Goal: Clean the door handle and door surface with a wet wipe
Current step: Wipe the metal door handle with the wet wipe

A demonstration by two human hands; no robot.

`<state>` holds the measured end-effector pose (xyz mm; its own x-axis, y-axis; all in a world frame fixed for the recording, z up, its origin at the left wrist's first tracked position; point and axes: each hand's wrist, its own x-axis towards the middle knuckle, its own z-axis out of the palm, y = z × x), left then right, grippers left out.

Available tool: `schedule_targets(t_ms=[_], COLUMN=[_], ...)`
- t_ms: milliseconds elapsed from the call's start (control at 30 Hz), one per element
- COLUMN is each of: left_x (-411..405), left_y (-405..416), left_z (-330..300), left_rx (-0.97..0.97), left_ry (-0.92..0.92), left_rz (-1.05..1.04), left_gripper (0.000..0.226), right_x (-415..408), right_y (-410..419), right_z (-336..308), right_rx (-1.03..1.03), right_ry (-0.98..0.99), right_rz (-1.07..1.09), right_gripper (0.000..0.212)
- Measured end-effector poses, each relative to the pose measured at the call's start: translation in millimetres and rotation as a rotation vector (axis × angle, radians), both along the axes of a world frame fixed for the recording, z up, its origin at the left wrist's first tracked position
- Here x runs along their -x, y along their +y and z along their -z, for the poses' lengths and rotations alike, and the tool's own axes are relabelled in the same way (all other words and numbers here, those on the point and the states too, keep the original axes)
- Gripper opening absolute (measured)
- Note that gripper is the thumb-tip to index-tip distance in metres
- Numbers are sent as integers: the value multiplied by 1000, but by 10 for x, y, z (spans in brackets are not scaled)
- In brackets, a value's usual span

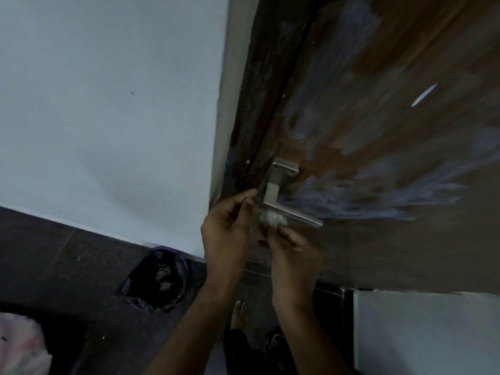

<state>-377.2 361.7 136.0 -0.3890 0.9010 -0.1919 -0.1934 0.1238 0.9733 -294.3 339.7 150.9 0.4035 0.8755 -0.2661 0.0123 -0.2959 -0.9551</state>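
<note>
Two hands at door handle (pixel 286 196), right hand (pixel 286 240) pinching wet wipe (pixel 272 219), left hand (pixel 227 228) loosely curled, bin (pixel 158 280) below.

Both forearms are bare, with no sleeves, watch or bands showing up to the frame's edge. The left hand (pixel 226 231) and right hand (pixel 290 246) wear no gloves or rings that can be made out. Below, 1 bare foot (pixel 239 313) shows beneath a dark trouser leg (pixel 243 353).
</note>
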Motion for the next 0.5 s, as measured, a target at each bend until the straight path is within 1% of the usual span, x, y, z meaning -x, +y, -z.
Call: schedule_targets(t_ms=[100,167,233,267,300,333,400,467,500], left_x=[3,-12,-24,-29,-33,-37,-31,-17,-11], left_y=[5,6,13,19,28,33,40,46,49], left_z=[-56,-85,-110,-115,-125,-139,-163,-181,-190], left_rx=[-59,-87,-105,-112,-118,-124,-140,-161,-169], left_ry=[20,46,67,90,114,132,160,186,193], left_rz=[12,16,23,29,38,49,54,31,19], left_gripper=[20,20,21,22,23,24,25,26,27], right_x=[-167,-268,-300,-276,-246,-216,-148,-120,-117], right_y=[-35,124,338,426,492,532,561,545,529], right_z=[-241,-371,-451,-454,-437,-416,-403,-439,-469], right_rx=[-122,-169,-122,-70,-25,-3,-31,-142,-229], right_ry=[-252,-483,-738,-838,-893,-895,-822,-776,-796], right_rz=[37,42,-14,-71,-115,-134,-124,-45,9], right_gripper=[17,22,24,22,20,18,13,13,14])
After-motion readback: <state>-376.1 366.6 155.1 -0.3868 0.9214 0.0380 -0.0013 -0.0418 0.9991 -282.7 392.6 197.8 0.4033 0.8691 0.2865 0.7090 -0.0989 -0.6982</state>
